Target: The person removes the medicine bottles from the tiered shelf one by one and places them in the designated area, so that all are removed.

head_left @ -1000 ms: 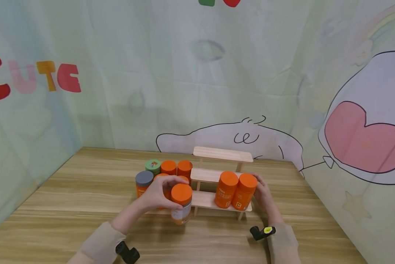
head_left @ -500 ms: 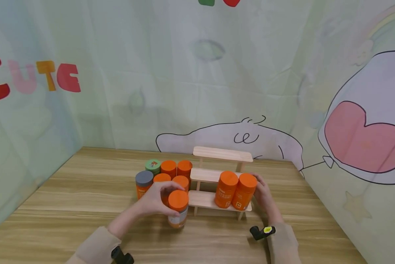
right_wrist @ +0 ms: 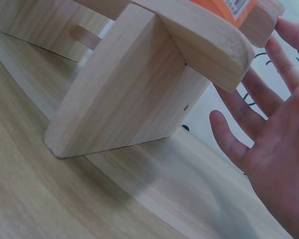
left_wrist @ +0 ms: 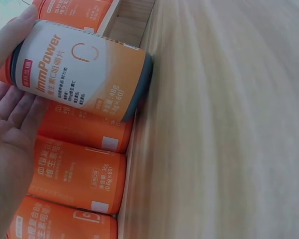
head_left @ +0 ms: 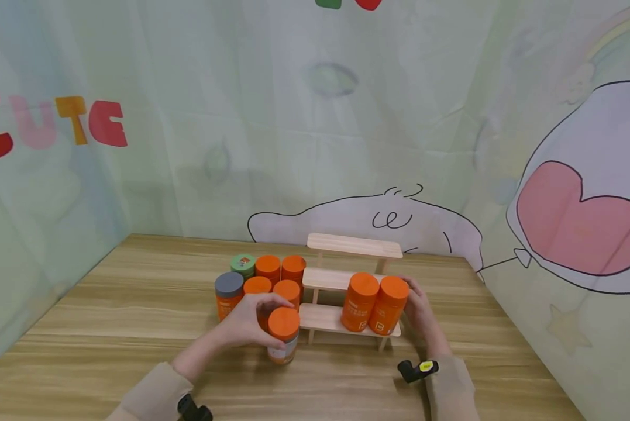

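Note:
In the head view my left hand [head_left: 247, 323] grips a jar [head_left: 284, 333] with an orange lid, thumb and fingers around its upper part. The left wrist view shows this jar's white and orange label [left_wrist: 79, 69] and grey base; whether the base touches the table I cannot tell. Orange jars [head_left: 288, 289] stand just behind it. At the right end of a tiered wooden shelf [head_left: 322, 318], my right hand [head_left: 420, 307] has extended fingers beside the outer of two orange jars [head_left: 389, 305] on the lowest tier. Contact there is unclear.
Left of the shelf, the group includes a jar with a grey-blue lid [head_left: 229, 285] and one with a green lid [head_left: 243, 264]. The shelf's upper tier [head_left: 354, 245] rises behind. A printed cloth [head_left: 188, 146] borders the wooden table [head_left: 136, 304].
My left hand has moved the held jar slightly left and down, away from the shelf's left end, nearly stopping in the last half second. The right hand has stayed in place.

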The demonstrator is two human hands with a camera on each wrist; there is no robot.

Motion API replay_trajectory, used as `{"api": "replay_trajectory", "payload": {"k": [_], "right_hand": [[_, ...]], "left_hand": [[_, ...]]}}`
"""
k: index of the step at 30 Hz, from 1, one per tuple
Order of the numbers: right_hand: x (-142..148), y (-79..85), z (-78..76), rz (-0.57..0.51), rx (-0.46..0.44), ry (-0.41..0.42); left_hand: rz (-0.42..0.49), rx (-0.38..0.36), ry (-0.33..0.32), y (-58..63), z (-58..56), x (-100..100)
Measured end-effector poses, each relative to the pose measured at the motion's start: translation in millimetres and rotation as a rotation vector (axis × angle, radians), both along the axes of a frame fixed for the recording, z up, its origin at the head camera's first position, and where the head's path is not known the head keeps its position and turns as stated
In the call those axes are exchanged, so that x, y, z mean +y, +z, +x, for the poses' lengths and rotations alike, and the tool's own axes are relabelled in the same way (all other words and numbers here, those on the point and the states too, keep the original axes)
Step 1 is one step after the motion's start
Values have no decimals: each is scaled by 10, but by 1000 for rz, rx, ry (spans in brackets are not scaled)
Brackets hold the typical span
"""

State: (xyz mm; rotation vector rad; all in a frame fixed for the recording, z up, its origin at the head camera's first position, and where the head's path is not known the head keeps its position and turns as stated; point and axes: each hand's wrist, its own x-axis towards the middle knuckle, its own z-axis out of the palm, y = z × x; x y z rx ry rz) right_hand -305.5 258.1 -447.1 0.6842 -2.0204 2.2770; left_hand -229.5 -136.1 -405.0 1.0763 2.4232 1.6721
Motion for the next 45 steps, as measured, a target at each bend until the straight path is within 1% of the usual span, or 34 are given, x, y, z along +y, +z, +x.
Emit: {"api": "replay_trajectory", "payload": {"k": [10, 17, 23, 27, 29, 31, 33, 35, 37, 39, 43, 45], "right_hand": [[-15, 25, 6, 24, -33, -19], [-11, 18, 6, 35, -44, -36], [-18, 20, 8, 32, -51, -45], [-14, 21, 7, 53, -70, -56], [-15, 24, 12, 60, -75, -61], [-12, 24, 13, 67, -76, -60], [-7, 25, 15, 63, -73, -57], [-6, 29, 20, 57, -66, -55], [-5, 33, 23, 52, -60, -50], [-3, 36, 25, 50, -55, -47], [-5, 29, 20, 44, -41, -28], [-9, 20, 13, 29, -15, -10]], "left_hand": [[-8, -12, 18, -37, -14, -7], [26, -12, 17, -60, -7, -3], [55, 10, 29, -24, 27, 20], [77, 35, 31, 23, 50, 38], [93, 60, 31, 48, 58, 48], [109, 95, 36, 78, 59, 65], [117, 151, 51, 118, 52, 89], [118, 201, 68, 170, 43, 125], [123, 231, 80, 232, 34, 173], [123, 232, 94, 300, 33, 232], [119, 195, 130, 422, 32, 366], [123, 179, 149, 470, 25, 430]]}}
